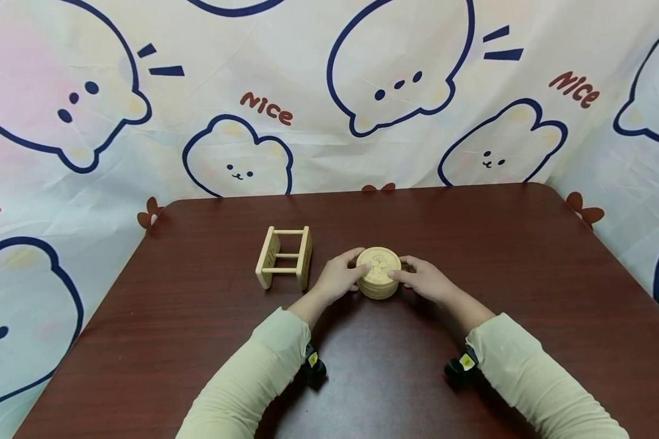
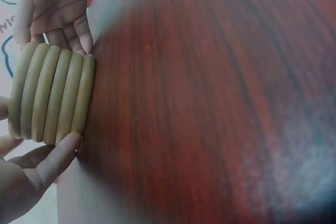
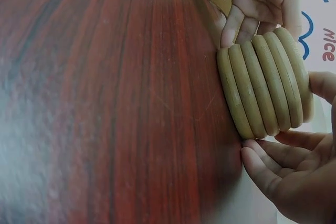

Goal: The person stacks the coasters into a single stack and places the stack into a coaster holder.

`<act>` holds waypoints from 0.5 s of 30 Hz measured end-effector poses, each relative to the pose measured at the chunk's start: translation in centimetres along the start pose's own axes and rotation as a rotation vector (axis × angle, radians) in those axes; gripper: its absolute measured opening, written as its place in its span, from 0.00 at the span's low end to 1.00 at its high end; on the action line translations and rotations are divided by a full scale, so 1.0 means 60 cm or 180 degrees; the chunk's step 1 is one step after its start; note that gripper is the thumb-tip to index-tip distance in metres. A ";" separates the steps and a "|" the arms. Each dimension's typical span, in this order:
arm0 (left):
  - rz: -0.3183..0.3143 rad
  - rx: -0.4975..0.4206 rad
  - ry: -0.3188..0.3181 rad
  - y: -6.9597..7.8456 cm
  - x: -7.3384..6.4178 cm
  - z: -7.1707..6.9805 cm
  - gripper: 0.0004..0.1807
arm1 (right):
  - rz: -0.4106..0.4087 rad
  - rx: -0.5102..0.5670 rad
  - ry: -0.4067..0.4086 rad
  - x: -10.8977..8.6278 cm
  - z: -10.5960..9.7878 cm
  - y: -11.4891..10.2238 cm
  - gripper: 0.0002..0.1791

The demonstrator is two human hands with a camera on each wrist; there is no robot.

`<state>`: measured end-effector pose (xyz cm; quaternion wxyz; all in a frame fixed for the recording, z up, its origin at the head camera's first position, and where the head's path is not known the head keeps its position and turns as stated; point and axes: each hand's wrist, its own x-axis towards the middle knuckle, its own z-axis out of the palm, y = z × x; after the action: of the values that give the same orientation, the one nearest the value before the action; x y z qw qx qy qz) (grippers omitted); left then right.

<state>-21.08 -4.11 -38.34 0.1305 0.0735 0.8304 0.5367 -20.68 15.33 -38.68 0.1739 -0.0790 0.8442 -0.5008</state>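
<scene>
Dark wooden table (image 1: 198, 341), bare and slick-looking. Wooden rack (image 1: 284, 266) just left of centre. Stack of coasters (image 1: 379, 272) mid-table, pinched between left hand (image 1: 337, 277) and right hand (image 1: 425, 279), fingers curled against sides. Risk: uneven squeeze, discs sliding apart, stack toppling.

Pale cream sleeves (image 1: 263, 372), black wrist cameras (image 1: 313, 367)

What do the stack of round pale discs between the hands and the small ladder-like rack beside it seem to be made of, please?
The stack of round pale discs looks like light, smooth-sanded wood with a matt finish and rounded rims, five by the wrist views. The small ladder-like rack seems to be the same pale unpainted wood, built of slats and dowels.
</scene>
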 end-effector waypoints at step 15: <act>0.0022 -0.0206 -0.0054 -0.003 -0.001 -0.003 0.27 | -0.0072 0.1201 -0.0277 -0.003 -0.004 0.009 0.39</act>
<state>-21.09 -4.34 -38.43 0.1380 0.0767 0.8112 0.5630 -20.61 15.85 -38.98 0.2164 -0.0761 0.7261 -0.6483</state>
